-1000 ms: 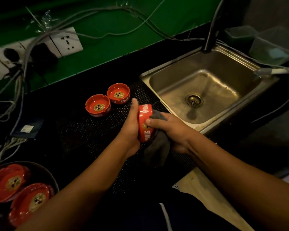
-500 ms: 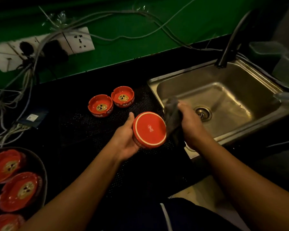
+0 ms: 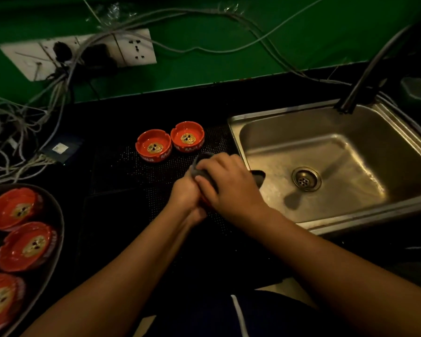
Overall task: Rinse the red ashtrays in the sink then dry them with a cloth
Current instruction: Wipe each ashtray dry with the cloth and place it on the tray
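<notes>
Left hand (image 3: 187,195): grips round red ashtray (image 3: 204,203), nearly hidden.
Right hand (image 3: 229,188): clutches dark grey cloth (image 3: 200,166) over it.
Location: just left of steel sink (image 3: 234,122).

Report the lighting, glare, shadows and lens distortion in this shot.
Head view: dim overall, the black counter nearly lost in darkness; glare sits on the steel sink floor, with a dark shadow beside the drain; the wide-angle lens stretches the left-edge ashtrays in their tray; the mid-frame ashtrays look crisp.
</notes>
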A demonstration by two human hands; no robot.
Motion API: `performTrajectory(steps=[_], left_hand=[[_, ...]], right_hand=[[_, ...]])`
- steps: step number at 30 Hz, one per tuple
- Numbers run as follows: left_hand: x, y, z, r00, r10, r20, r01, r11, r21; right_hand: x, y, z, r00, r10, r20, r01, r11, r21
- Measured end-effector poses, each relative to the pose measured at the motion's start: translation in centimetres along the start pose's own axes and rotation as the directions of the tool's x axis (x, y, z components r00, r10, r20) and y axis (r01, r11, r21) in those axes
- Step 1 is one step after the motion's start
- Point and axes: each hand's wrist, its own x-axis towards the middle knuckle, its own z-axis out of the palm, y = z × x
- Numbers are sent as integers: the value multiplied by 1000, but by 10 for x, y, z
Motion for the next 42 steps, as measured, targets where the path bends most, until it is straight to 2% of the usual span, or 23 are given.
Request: performTrajectory(steps=[3,7,8,11,12,13,15,16,17,18,19,20,21,22,24,27,31,33,35,37,39,40,42], left_hand=[[3,7,-5,998,26,-64,-24,999,44],[-5,3,5,996,53,-74,-37,979,201],[-6,0,8,997,53,-49,-40,973,226],[-10,-2,13,994,104,42,-112,952,285],[-11,0,12,992,115,52,-126,942,312],[-10,2,12,991,125,52,-135,932,336],[-8,6,10,992,120,50,-130,930,345],[-7,9,9,990,126,57,-138,928,346],[-7,12,8,988,135,76,-153,919,363],[-6,16,6,985,141,98,-168,911,377],[-6,19,3,983,139,120,-174,913,370],[-5,23,0,981,125,148,-170,922,347],[-5,27,-1,977,115,177,-168,933,317],[-4,31,-2,972,104,210,-166,938,303],[-2,37,-2,961,71,268,-155,939,306],[2,42,2,957,68,282,-141,959,245],[14,33,-7,976,100,192,-159,933,322],[10,29,-9,956,40,291,-121,957,263],[6,25,-13,913,-84,399,29,989,142],[10,24,-22,876,-119,467,114,993,40],[15,25,-36,855,-128,503,163,986,-26],[19,26,-44,849,-140,510,188,981,-43],[24,26,-59,844,-161,512,222,973,-60]], right_hand=[[-24,20,-1,996,-85,41,83,996,44],[-11,38,-8,978,202,-56,-198,978,63],[-4,29,-8,977,198,-75,-194,979,57],[0,8,-4,995,11,-98,-10,1000,7],[1,10,-5,997,-1,-81,2,1000,19],[4,15,-8,997,33,-71,-29,998,51],[11,29,-12,972,232,-36,-223,960,170],[15,35,-15,934,357,6,-345,898,271],[18,40,-18,869,485,94,-480,782,397],[20,44,-20,789,574,221,-589,603,538],[20,46,-23,690,612,387,-677,356,645],[19,46,-27,586,592,553,-737,106,667],[16,43,-32,507,538,673,-774,-60,631],[13,40,-36,459,483,746,-797,-146,586],[10,33,-43,466,418,780,-777,-229,587],[14,21,-48,571,350,743,-662,-338,669],[18,11,-39,554,439,707,-662,-282,694],[20,3,-31,584,511,631,-624,-213,751],[23,-8,-19,633,557,538,-606,-75,792],[24,-19,-7,689,555,466,-644,173,745],[27,-29,-3,721,536,439,-664,352,659],[29,-35,-4,724,533,437,-669,390,633],[32,-37,-6,726,553,408,-656,382,651]])
